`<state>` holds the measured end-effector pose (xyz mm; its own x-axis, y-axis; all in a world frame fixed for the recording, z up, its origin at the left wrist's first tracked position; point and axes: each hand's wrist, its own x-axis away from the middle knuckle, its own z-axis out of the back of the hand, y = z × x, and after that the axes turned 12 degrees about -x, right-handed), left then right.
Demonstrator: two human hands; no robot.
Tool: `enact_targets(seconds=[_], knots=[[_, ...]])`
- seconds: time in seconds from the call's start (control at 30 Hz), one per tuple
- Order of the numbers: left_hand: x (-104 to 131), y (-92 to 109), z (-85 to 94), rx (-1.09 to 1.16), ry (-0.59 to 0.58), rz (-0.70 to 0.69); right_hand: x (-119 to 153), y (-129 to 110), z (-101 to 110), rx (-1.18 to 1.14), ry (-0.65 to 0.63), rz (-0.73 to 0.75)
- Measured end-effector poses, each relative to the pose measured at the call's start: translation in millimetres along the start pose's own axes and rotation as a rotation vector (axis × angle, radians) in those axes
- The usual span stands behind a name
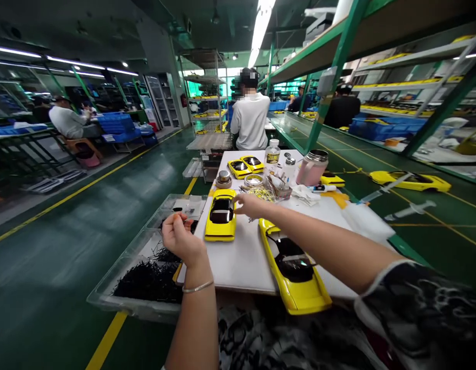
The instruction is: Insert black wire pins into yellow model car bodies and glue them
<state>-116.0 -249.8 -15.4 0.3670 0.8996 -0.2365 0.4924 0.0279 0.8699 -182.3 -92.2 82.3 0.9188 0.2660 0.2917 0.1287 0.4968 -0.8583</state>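
One left hand (182, 239), bare, silver bangle at the wrist: raised beside the bench (241, 267), fingertips drawn together; whether a small piece sits between them, cannot tell. One right hand (253, 206), patterned sleeve higher up the arm: fingers partly curled at the right edge of a glossy yellow model car body with black windows (220, 231); whether they grip or only touch, cannot tell. That car body lies on the white bench top, between the two hands. Beneath and around the left hand: one clear plastic tray (145, 309), holding a heap of thin black strips (145, 280). Nearer the wearer than the right hand, below its forearm: one larger yellow car body (305, 302), dark-windowed, overhanging the bench's near edge. Beyond the right hand: loose yellow-and-white bits (261, 193), two small yellow car bodies (240, 173) side by side, one clear bottle with a yellow-and-black label (273, 155), one pink flask (310, 173). Farther beyond: one person in a white top (251, 121), back turned.
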Motion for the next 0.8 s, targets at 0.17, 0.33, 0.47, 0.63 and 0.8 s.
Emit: enact_targets(seconds=[0.17,0.33,0.47,0.63,0.8], knots=[[62.4,31.0,36.4,-0.12,-0.573,-0.19,114.2,16.5,105.2,-0.21,-0.048,0.232],[106.6,59.7,41.6,-0.313,-1.158,-0.557,228.5,91.7,184.3,-0.357,0.408,0.199],[119.8,60.2,22.6,-0.449,-1.304,-0.855,263.1,151.2,205.3,-0.519,0.801,0.053],[121.1,51.6,4.3,-0.575,-1.418,-1.006,254.7,198.2,202.7,-0.704,1.121,0.135],[120.8,61.9,-4.5,-0.595,-1.513,-1.198,223.9,218.5,206.4,-0.712,1.246,0.286]])
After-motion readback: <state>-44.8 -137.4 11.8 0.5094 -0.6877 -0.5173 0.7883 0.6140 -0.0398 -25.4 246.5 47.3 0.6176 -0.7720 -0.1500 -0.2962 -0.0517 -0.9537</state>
